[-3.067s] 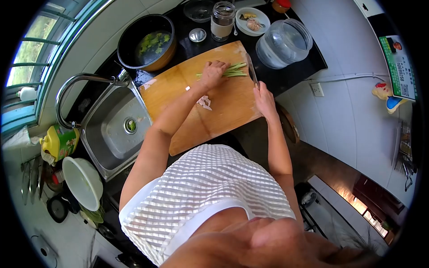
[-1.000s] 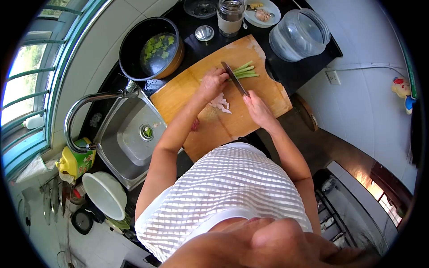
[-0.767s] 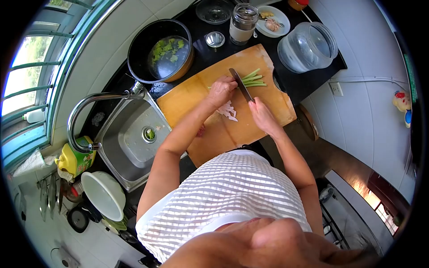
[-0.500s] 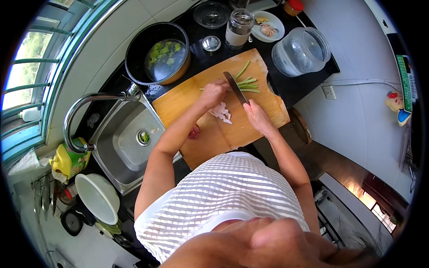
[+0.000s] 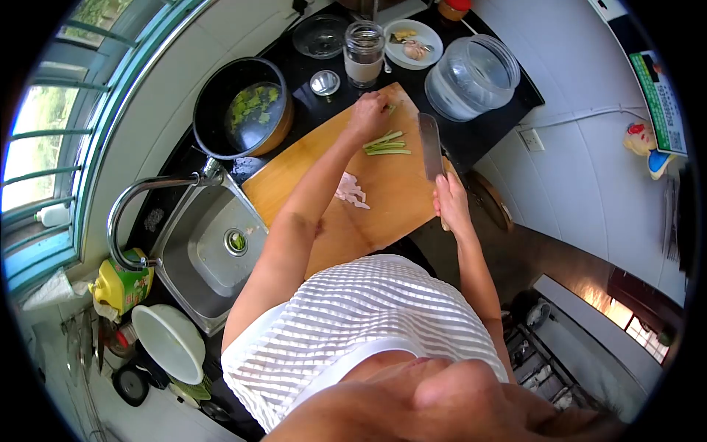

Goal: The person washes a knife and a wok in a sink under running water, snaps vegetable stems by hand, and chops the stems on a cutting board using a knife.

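Observation:
In the head view, my right hand point(image 5: 451, 200) is closed round the handle of a cleaver point(image 5: 429, 144), its broad blade showing over the board's right side. My left hand point(image 5: 370, 118) has reached the far end of the wooden cutting board point(image 5: 287, 180). Its fingers are curled together at a green stalk point(image 5: 392, 108), of which only a bit shows. Between the hands lies a small bunch of cut green stalks point(image 5: 387, 144). Pale sliced meat point(image 5: 352, 191) sits nearer to me, partly behind my left forearm. That arm hides most of a dark red piece.
Left of the board are a steel sink point(image 5: 210, 250) with a curved faucet point(image 5: 121, 199) and a pot point(image 5: 199, 125) of water with leaves. Behind stand a glass jar point(image 5: 363, 55), a white plate point(image 5: 394, 55) with garlic and a large clear jar point(image 5: 468, 81).
My left hand has moved away from the bunch to the single stalk at the board's far end. The cleaver has swung right, off the stalks, turning its blade face up to view.

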A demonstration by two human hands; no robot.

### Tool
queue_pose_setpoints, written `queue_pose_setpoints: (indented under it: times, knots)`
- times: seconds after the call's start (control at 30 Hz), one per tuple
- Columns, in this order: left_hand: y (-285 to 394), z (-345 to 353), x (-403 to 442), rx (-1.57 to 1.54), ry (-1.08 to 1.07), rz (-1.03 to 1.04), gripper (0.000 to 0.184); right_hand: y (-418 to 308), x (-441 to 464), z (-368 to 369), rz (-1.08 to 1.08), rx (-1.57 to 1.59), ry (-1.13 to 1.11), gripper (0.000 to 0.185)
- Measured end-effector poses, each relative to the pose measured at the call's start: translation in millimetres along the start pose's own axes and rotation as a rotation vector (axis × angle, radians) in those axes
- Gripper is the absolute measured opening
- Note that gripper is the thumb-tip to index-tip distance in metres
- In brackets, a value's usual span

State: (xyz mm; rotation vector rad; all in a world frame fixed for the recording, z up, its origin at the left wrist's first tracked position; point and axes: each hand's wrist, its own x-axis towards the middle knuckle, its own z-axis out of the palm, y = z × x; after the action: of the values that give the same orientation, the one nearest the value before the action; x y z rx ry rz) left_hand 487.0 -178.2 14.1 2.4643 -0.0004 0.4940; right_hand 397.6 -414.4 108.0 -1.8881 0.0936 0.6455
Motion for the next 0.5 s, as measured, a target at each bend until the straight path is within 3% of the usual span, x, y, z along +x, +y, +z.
queue_pose_setpoints:
  times: [0.07,0.13,0.2,0.23,0.27,0.33,0.5]
  knots:
    - [18,7,-3,-0.073,-0.140,0.049,0.011,-4,7,2,0.026,0.007,0.023,0.025]
    - [32,2,-15,-0.082,-0.256,0.045,0.021,-9,13,1,0.020,-0.013,-0.012,0.026]
    - [38,-8,-30,-0.153,-0.252,0.145,0.036,-7,25,-2,0.055,-0.091,-0.027,0.027]
    - [38,-15,-37,-0.115,-0.312,0.192,0.052,-1,33,-1,-0.050,-0.184,-0.006,0.028]
    - [39,-21,-42,-0.116,-0.319,0.191,0.052,3,37,0,-0.158,-0.280,0.013,0.029]
    - [39,-28,-50,0.017,-0.291,0.333,0.052,-8,36,2,-0.136,-0.332,-0.015,0.030]
    - [42,-30,-66,-0.011,-0.331,0.205,0.047,-7,31,14,-0.241,-0.385,-0.124,0.029]
